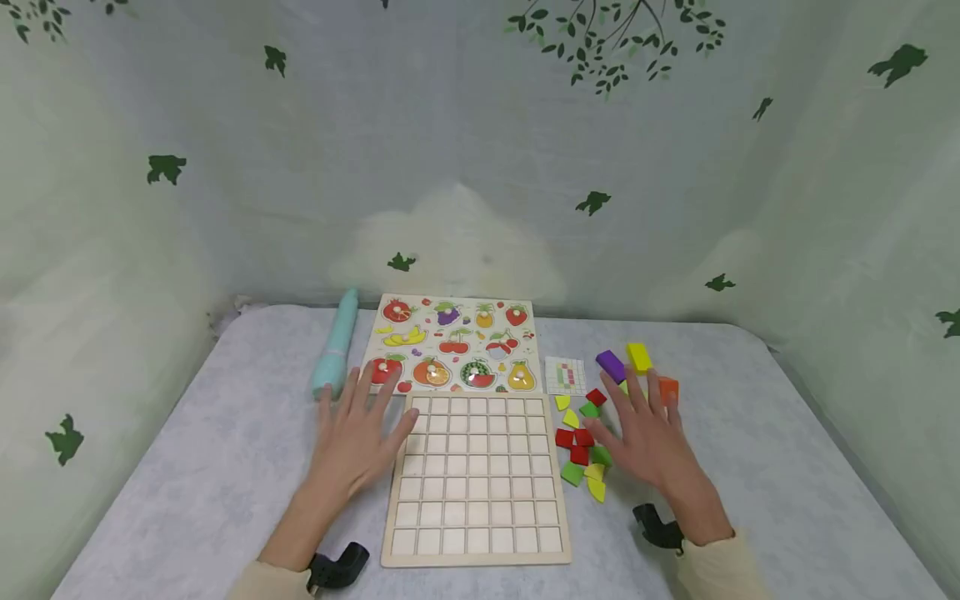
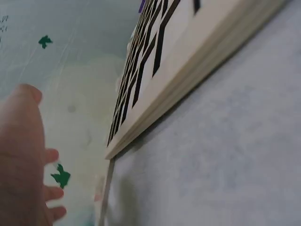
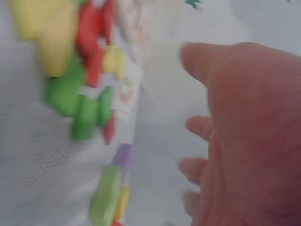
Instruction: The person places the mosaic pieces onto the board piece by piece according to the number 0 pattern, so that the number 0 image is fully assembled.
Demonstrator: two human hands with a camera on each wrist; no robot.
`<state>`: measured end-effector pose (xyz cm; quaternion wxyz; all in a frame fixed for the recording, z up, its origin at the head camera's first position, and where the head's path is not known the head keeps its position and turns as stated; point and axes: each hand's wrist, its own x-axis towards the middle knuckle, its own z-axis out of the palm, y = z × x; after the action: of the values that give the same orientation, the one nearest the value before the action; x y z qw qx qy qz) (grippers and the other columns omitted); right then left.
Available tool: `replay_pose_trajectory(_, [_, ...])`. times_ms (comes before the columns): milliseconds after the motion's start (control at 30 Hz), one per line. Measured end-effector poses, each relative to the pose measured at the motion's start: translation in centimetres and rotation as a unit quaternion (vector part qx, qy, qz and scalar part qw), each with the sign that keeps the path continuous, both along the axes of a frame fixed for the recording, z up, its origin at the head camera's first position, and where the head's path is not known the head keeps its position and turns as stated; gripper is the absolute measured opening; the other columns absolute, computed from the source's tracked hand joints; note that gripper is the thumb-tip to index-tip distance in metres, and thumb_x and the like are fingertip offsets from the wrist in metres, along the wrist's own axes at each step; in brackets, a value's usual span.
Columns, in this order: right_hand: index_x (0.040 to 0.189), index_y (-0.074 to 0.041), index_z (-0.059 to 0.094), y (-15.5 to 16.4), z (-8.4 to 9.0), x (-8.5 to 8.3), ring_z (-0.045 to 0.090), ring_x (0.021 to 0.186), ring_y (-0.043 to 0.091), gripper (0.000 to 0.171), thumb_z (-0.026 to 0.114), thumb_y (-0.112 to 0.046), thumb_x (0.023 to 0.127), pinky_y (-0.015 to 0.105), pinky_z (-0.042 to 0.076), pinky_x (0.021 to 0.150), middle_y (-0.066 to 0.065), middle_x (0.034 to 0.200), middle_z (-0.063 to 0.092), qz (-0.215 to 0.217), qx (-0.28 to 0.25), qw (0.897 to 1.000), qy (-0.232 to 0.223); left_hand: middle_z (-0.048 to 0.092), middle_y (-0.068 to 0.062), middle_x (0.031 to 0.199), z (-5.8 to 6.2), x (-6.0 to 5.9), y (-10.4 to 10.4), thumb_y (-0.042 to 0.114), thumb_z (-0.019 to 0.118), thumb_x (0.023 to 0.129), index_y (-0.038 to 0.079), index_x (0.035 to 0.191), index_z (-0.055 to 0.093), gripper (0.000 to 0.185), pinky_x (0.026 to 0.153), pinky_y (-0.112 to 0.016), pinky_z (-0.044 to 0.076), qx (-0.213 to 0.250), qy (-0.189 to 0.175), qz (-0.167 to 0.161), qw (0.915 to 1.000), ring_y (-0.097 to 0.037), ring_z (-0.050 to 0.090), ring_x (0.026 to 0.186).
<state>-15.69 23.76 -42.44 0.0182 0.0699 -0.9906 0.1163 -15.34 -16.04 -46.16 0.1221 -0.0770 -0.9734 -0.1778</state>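
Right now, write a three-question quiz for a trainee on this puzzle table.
1. True or false: the cells of the grid board all lie bare.
2. Which lies beside the person's right hand? A) a teal tube B) loose coloured pieces C) a fruit puzzle
3. Fill in: the left hand spreads open at the grid board's ____ edge.

Key
1. True: no piece sits in any cell.
2. B: the coloured pieces lie between that hand and the board; the teal tube and fruit puzzle lie farther back and left.
3. Left.
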Motion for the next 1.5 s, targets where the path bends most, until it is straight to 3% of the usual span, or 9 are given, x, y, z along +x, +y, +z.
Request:
replay_pose_trajectory(133, [0.16,-0.009,0.036,-0.5,1.0,-1.8,0.029,0.15,0.05,0.078,0.07,-0.04,0.097,0.069,0.039,0.111,0.024,0.164,0.034,0.029,-0.046,0.998,-0.019,0.039,-0.021,0.16,-0.5,-1.0,0.1,0.045,0.052,0.105,0.01,0.157,0.041,0.064,0.121,-0.065,0.02,0.085,0.023,-0.034,0.9955,-0.042,0.033,0.149])
replay_pose_trajectory(267, [0.155,-0.009,0.045,-0.9,1.2,-3.3,0.043,0.143,0.044,0.067,0.071,-0.033,0.098,0.064,0.046,0.108,0.021,0.155,0.048,0.007,-0.097,0.993,-0.063,0.051,-0.017,0.152,-1.2,-1.5,0.3,0.035,0.055,0.105,0.007,0.152,0.047,0.056,0.119,-0.061,0.03,0.156,0.029,-0.057,0.9858,-0.039,0.042,0.144])
replay_pose_trajectory(367, [0.15,-0.009,0.053,-1.1,0.8,-3.8,0.051,0.136,0.041,0.058,0.071,-0.028,0.098,0.06,0.05,0.106,0.019,0.149,0.055,-0.003,-0.117,0.99,-0.074,0.054,-0.015,0.15,-1.9,-1.6,0.4,0.032,0.057,0.105,0.008,0.152,0.048,0.053,0.119,-0.058,0.033,0.182,0.004,-0.073,0.9806,-0.036,0.044,0.144])
replay_pose_trajectory(567, [0.14,-0.009,0.063,-1.5,-0.9,-4.2,0.058,0.127,0.036,0.042,0.069,-0.019,0.099,0.055,0.052,0.105,0.016,0.141,0.061,0.042,-0.143,0.986,-0.07,0.057,-0.014,0.147,-2.5,-1.5,0.2,0.023,0.065,0.101,0.006,0.146,0.054,0.05,0.117,-0.056,0.039,0.177,-0.003,-0.089,0.9802,-0.034,0.048,0.139])
replay_pose_trajectory(800, [0.136,-0.007,0.066,-0.8,-1.8,-4.6,0.059,0.124,0.035,0.039,0.07,-0.016,0.098,0.055,0.053,0.104,0.015,0.136,0.065,0.055,-0.116,0.99,-0.057,0.063,-0.013,0.139,-2.7,-1.9,0.1,0.015,0.072,0.094,0.007,0.138,0.062,0.046,0.114,-0.053,0.042,0.188,0.018,-0.102,0.9768,-0.032,0.052,0.134])
replay_pose_trajectory(967, [0.131,-0.004,0.068,0.2,-2.3,-5.2,0.062,0.113,0.032,0.036,0.071,-0.011,0.097,0.052,0.056,0.099,0.016,0.129,0.068,0.062,-0.107,0.992,-0.038,0.064,-0.014,0.139,-2.7,-2.2,0.2,0.015,0.073,0.092,0.006,0.137,0.063,0.047,0.112,-0.052,0.042,0.187,0.031,-0.084,0.9782,-0.032,0.052,0.131])
replay_pose_trajectory(1167, [0.131,-0.004,0.067,0.8,-2.8,-5.7,0.062,0.113,0.032,0.035,0.071,-0.008,0.096,0.051,0.058,0.097,0.015,0.125,0.068,0.054,-0.122,0.99,-0.04,0.065,-0.015,0.139,-3.2,-2.4,0.3,0.015,0.072,0.091,0.004,0.135,0.066,0.045,0.106,-0.055,0.039,0.18,0.04,-0.065,0.9807,-0.033,0.054,0.127])
replay_pose_trajectory(1400, [0.127,-0.005,0.072,-0.3,-2.9,-5.7,0.061,0.111,0.03,0.032,0.072,-0.014,0.096,0.051,0.055,0.099,0.013,0.125,0.071,0.081,-0.127,0.988,-0.017,0.066,-0.013,0.139,-3.5,-2.4,0.3,0.009,0.071,0.089,0.004,0.128,0.07,0.04,0.105,-0.053,0.038,0.196,0.04,-0.068,0.9773,-0.034,0.055,0.128])
replay_pose_trajectory(1500, [0.126,-0.008,0.073,-1.1,-2.9,-5.6,0.059,0.119,0.032,0.033,0.073,-0.022,0.096,0.053,0.052,0.103,0.012,0.126,0.071,0.077,-0.119,0.99,-0.024,0.065,-0.013,0.139,-3.4,-2.5,0.3,0.008,0.071,0.089,0.004,0.129,0.07,0.041,0.106,-0.055,0.038,0.198,0.031,-0.069,0.9774,-0.034,0.055,0.129])
